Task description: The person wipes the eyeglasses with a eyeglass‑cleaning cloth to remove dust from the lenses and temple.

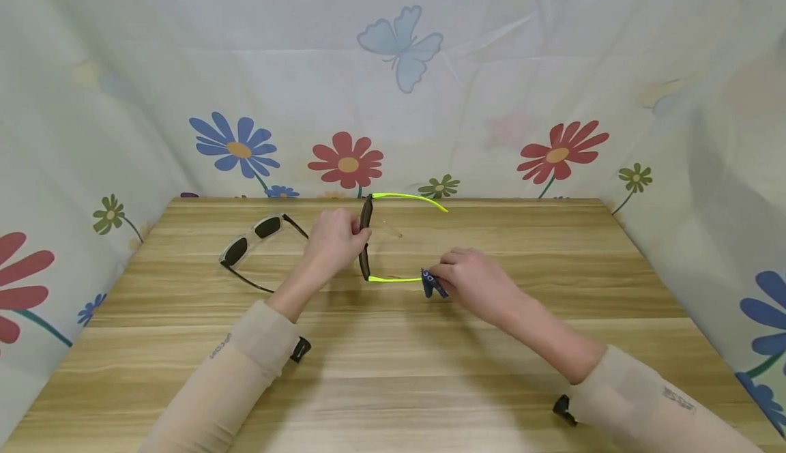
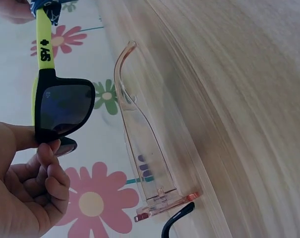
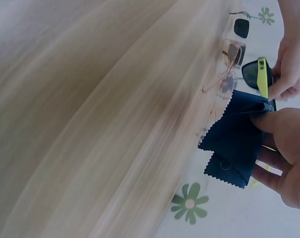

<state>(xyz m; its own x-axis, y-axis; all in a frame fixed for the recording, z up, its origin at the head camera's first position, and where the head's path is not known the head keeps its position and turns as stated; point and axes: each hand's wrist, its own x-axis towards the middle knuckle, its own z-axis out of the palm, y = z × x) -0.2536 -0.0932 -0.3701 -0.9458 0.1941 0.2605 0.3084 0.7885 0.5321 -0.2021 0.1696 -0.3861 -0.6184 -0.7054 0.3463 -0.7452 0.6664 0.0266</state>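
Note:
Black-framed sunglasses (image 1: 366, 262) with neon yellow-green temple arms are held above the table, arms unfolded toward the right. My left hand (image 1: 334, 238) pinches them at the bridge between the lenses. In the left wrist view one dark lens (image 2: 68, 106) faces the camera, above the thumb and fingertips. My right hand (image 1: 475, 282) pinches a dark blue cloth (image 3: 234, 139) with zigzag edges around the near temple arm, by its free end. The cloth hangs down below the fingers, and the tip of that arm is hidden.
Sunglasses with a clear frame, dark lenses and black arms (image 1: 236, 252) lie at the left, partly behind my left hand. Transparent pinkish glasses (image 2: 164, 202) rest on the wood-grain table (image 1: 393, 371) beyond the held pair. A flower-printed curtain (image 1: 454, 119) borders the table's back and sides.

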